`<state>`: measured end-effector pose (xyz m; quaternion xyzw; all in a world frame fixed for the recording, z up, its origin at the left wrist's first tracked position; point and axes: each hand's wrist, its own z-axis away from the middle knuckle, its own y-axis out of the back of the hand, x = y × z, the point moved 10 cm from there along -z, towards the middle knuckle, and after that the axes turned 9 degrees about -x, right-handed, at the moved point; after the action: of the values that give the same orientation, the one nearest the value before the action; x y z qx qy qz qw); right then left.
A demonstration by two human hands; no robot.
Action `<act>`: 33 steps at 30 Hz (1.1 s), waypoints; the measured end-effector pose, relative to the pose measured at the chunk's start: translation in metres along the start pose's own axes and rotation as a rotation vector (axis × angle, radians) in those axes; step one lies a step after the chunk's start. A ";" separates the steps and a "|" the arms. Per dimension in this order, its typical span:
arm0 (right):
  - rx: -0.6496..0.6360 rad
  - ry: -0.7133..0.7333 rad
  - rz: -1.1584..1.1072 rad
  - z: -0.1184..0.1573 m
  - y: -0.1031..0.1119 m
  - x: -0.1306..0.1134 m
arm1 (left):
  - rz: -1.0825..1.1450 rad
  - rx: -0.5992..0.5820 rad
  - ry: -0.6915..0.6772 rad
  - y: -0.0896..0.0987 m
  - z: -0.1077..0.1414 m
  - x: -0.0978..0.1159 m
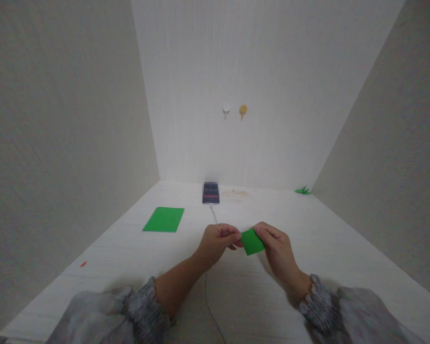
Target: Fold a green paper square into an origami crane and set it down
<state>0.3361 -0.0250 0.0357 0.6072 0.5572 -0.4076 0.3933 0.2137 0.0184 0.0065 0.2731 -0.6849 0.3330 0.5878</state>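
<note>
A small folded square of green paper point(252, 242) is held above the white table between my two hands. My left hand point(220, 241) pinches its left corner between thumb and fingers, and a ring shows on one finger. At the upper right edge, my right hand point(275, 243) grips the same paper, thumb on top. To the left on the table lies a larger flat green sheet of paper point(165, 220). A folded green paper figure with pointed parts point(303, 190) sits at the far right corner.
Against the back wall leans a phone point(210, 193), with a white cable point(209, 306) running toward me under my left arm. Two hooks, one white point(226, 110) and one gold point(243, 110), are on the wall. A small red piece point(83, 263) lies left. Side panels enclose the table.
</note>
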 end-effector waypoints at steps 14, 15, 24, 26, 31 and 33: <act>-0.064 -0.005 0.092 -0.005 -0.003 0.000 | 0.037 0.034 0.054 0.009 -0.001 -0.009; -0.070 -0.004 0.094 -0.005 -0.003 -0.001 | 0.032 0.024 0.055 0.008 -0.001 -0.009; -0.232 -0.066 0.137 -0.002 -0.024 0.007 | -0.124 -0.048 -0.077 -0.004 -0.004 0.004; -0.257 -0.070 0.156 -0.001 -0.026 0.010 | -0.138 -0.044 -0.084 -0.003 -0.004 0.002; -0.276 -0.099 0.192 -0.001 -0.027 0.021 | -0.149 -0.026 -0.074 0.001 -0.004 -0.002; -0.281 -0.105 0.184 -0.002 -0.027 0.025 | -0.129 -0.012 -0.079 0.001 -0.003 -0.002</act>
<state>0.3100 -0.0123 0.0130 0.5726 0.5294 -0.3194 0.5384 0.2152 0.0218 0.0045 0.3260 -0.6904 0.2791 0.5824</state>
